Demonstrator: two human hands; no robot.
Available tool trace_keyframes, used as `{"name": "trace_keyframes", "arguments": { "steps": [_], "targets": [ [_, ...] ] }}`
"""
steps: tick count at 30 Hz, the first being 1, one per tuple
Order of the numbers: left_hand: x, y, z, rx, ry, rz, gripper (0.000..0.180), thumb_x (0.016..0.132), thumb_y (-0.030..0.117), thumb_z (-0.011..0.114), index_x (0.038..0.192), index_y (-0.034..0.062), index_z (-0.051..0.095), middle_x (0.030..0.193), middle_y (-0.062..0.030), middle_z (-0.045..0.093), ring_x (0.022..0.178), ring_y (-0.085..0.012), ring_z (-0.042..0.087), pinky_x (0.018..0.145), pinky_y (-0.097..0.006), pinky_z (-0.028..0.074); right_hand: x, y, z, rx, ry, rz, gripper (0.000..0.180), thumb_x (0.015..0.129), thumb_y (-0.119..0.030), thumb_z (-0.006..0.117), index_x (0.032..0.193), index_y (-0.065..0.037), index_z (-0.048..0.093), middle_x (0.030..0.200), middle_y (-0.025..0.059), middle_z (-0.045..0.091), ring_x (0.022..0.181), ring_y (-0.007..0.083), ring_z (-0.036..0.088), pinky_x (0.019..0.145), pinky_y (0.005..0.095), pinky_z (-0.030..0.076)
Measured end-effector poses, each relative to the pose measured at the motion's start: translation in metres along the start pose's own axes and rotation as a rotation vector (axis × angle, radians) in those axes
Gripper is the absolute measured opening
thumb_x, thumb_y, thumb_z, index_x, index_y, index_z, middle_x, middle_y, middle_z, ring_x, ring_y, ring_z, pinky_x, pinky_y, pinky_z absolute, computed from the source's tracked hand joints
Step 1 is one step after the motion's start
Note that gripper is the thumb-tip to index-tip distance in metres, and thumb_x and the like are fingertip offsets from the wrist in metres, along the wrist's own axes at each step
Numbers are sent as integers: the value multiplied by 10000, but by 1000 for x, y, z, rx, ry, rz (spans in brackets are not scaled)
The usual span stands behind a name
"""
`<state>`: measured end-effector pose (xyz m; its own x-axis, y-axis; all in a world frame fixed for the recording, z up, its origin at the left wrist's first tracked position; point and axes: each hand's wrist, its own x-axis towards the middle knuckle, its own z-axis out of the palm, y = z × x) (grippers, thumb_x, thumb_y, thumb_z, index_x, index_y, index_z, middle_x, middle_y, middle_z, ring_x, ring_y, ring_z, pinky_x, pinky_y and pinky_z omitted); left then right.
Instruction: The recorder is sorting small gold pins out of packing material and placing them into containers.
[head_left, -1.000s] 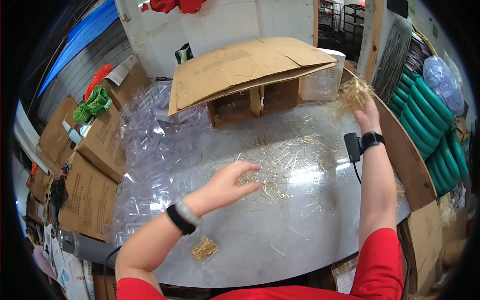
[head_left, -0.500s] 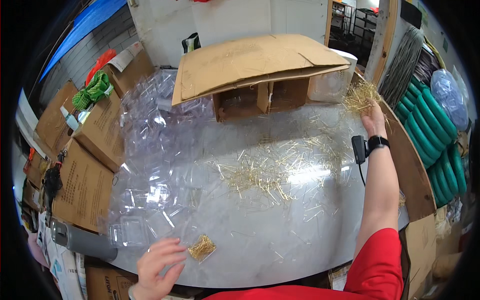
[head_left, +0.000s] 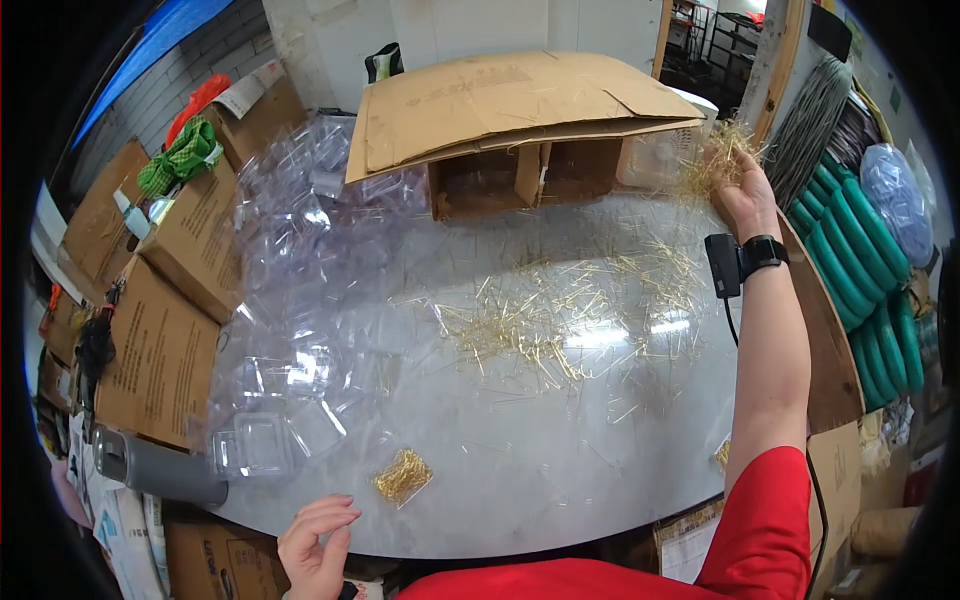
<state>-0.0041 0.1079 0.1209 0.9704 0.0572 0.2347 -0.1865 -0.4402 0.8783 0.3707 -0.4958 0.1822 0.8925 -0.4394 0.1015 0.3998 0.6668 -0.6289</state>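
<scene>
At the far right end of the table, my right hand (head_left: 748, 198) is closed around a tangled bunch of gold wire hooks (head_left: 722, 165). My left hand (head_left: 318, 545) hovers at the near left edge with fingers and thumb apart, holding nothing. Just beyond it lies a small clear plastic box (head_left: 403, 478) packed with gold pieces. Many loose gold wire hooks (head_left: 540, 330) are scattered over the middle and right of the grey table (head_left: 480, 510).
A large heap of clear plastic boxes (head_left: 300, 300) covers the table's left side. An open cardboard box (head_left: 520, 100) stands at the back. A grey bottle (head_left: 160, 468) lies at the near left. Green coiled bundles (head_left: 850, 260) hang beyond the right-hand board (head_left: 825, 350).
My right hand has moved slightly farther away with the bunch of hooks, which sits higher in view. My left hand has drawn back toward the near edge, away from the small box.
</scene>
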Motion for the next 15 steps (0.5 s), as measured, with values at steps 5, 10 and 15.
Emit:
{"name": "trace_keyframes", "arguments": {
  "steps": [5,10,15],
  "targets": [
    [-11,11,4,103,-177,203,136,853,-41,621,963,-18,698,1021,-150,735,1080,-339,676,979,-443,505,-13,-9,21,59,-75,7,303,1046,-80,452,1296,89,472,1298,274,529,1169,406,570,1065,536,503],
    [-10,3,52,152,-517,486,226,804,6,730,1029,-4,708,1121,-153,695,1119,-368,649,995,-462,516,-67,-22,69,-101,-109,-66,311,1048,-85,442,1295,101,466,1310,282,542,1206,408,555,1075,544,485],
    [-4,12,94,156,-689,759,343,829,57,725,1161,-7,661,1296,-181,598,1226,-383,570,1005,-467,499,-65,-50,66,-25,-294,32,275,1046,-62,446,1263,108,452,1307,274,521,1204,403,549,1084,542,477]
  ]
}}
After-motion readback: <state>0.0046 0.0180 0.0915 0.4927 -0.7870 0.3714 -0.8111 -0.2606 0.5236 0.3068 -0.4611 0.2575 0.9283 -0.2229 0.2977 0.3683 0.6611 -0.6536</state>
